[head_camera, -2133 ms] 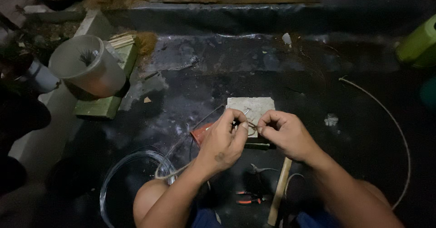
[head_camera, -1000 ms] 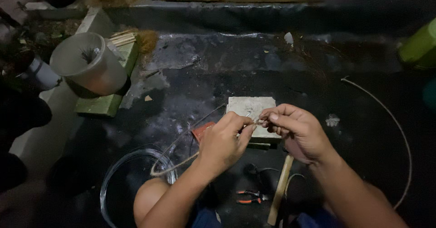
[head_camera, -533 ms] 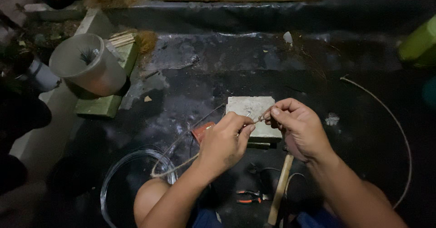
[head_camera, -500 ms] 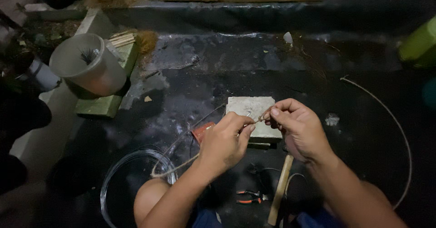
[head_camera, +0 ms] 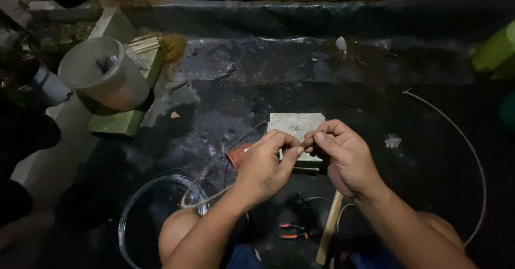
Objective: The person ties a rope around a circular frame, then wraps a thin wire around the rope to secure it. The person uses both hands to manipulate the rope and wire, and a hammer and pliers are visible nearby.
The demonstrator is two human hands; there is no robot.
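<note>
So there's a thin stick (head_camera: pixel 307 140) pinched between the two hands, right above the near edge of a small grey stone slab (head_camera: pixel 296 127) lying on the dark plastic sheet (head_camera: pixel 343 86) that covers the floor. Left hand (head_camera: pixel 264 166) has thumb and fingertips closed on one end, right hand (head_camera: pixel 346 159) is closed on the other end, so both grips meet almost knuckle to knuckle with just a short bit of stick showing between them (too small and dim to tell what's on it).

A thin cord (head_camera: pixel 214 164) runs from the left hand down toward the knee, and just beside that sits a coil of clear tubing (head_camera: pixel 137 215) on the floor. A little orange piece (head_camera: pixel 238 155) peeks out from under the left hand, touching the slab's corner as far as I can tell.

Below the hands: a wooden handle (head_camera: pixel 328 229) standing up between the knees, and orange-handled pliers (head_camera: pixel 294 230) lying just left of it.

Further out, a translucent plastic cup (head_camera: pixel 104 78) tipped on its side rests on a green block (head_camera: pixel 126 105) at the left. A long curved cord (head_camera: pixel 466 145) sweeps around the right side, well apart from the hands, and a green container (head_camera: pixel 496 52) sits at the far right edge.
</note>
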